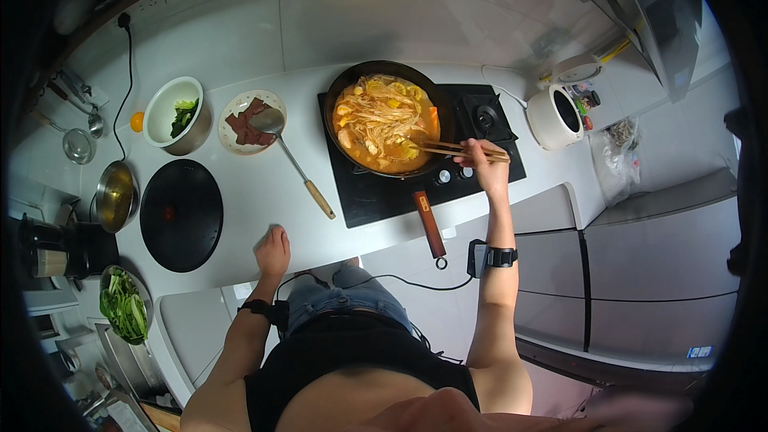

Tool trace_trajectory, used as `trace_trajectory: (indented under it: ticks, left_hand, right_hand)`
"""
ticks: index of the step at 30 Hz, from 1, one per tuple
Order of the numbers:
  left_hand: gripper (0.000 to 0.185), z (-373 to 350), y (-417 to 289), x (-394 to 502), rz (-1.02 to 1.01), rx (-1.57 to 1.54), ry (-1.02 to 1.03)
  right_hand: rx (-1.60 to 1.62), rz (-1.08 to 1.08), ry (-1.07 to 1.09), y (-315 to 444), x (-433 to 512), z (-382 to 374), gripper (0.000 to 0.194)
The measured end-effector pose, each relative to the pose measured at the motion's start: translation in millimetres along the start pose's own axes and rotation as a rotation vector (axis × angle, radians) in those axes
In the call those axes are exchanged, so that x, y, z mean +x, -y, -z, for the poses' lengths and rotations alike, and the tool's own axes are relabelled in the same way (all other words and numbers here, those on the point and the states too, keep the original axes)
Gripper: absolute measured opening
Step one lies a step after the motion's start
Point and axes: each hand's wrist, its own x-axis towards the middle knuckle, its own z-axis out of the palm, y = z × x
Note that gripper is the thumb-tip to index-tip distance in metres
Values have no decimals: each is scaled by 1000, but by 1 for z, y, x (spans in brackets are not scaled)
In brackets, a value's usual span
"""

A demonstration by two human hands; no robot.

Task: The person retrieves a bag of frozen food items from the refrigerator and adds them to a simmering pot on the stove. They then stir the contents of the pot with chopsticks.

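My right hand (485, 165) grips a pair of wooden chopsticks (447, 150). Their tips reach into a black wok (445, 109) filled with orange-red broth, enoki mushrooms (384, 111) and yellow pieces. The wok sits on a black gas cooktop (372, 201), its wooden handle (428, 222) pointing toward me. On the white countertop (258, 192) rests my left hand (275, 249), fingers curled, with no object visible in it. Ahead of it, a metal ladle (294, 159) with a wooden handle leans its bowl on a plate (231, 143) of dark reddish-brown slices (247, 123).
A black wok lid (180, 216) lies left of my left hand. Behind it stands a pot (195, 135) with a few green leaves. Further left are a metal bowl (117, 192) and a bowl of leafy greens (123, 306). A white rice cooker (543, 120), lid raised, stands right of the cooktop.
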Motion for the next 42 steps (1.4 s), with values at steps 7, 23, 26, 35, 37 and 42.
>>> trace_trajectory:
  ticks: [7,23,26,35,37,42]
  left_hand:
    - [8,-1,0,-1,-16,10,-19]
    - [8,1,0,0,-27,7,-19]
    - [8,1,-1,0,-10,6,-10]
    - [7,3,-3,0,-23,1,-27]
    - [7,3,-3,0,-23,2,-26]
    - [8,2,-3,0,-3,-6,-7]
  right_hand:
    - [-293,42,22,-19,3,-13,25]
    - [180,18,138,2,-7,-30,26]
    - [84,-22,150,-8,-7,-36,24]
    - [-170,-18,-35,-2,1,8,24]
    - [-202,-10,-53,-6,0,-3,24]
    - [-111,18,103,-14,-7,-30,25]
